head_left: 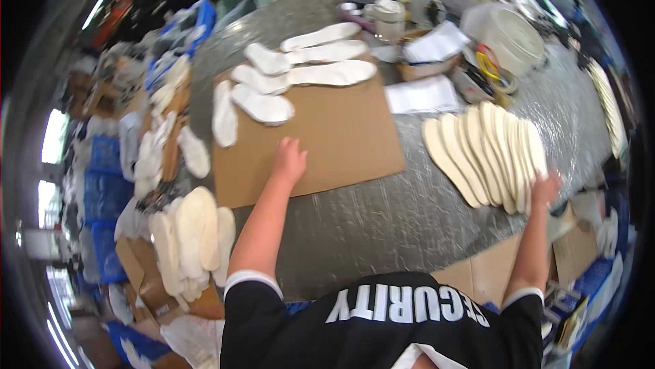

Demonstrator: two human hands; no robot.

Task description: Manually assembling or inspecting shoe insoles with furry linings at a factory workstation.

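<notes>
Over the brown cardboard sheet (pixel 341 137), my left hand (pixel 291 159) hovers or rests with nothing visible in it, thumb apart from the fingers. Several white insoles (pixel 333 73) lie on the far part of that sheet, in two groups, with one more upright along its left edge. On the right, a fanned row of overlapping cream insoles (pixel 477 154) lies on the table. My right hand (pixel 546 190) is at the near end of the rightmost one, seeming to touch it. Blur smears its fingers, so its grip is unclear.
A dark, film-covered table (pixel 355 232) bears everything. Behind the cream row stand white papers (pixel 423 96), a box of tools (pixel 481 82) and a translucent bucket (pixel 508 41). More insoles fill a carton (pixel 198 232) at left. Blue crates (pixel 106 198) line the far left.
</notes>
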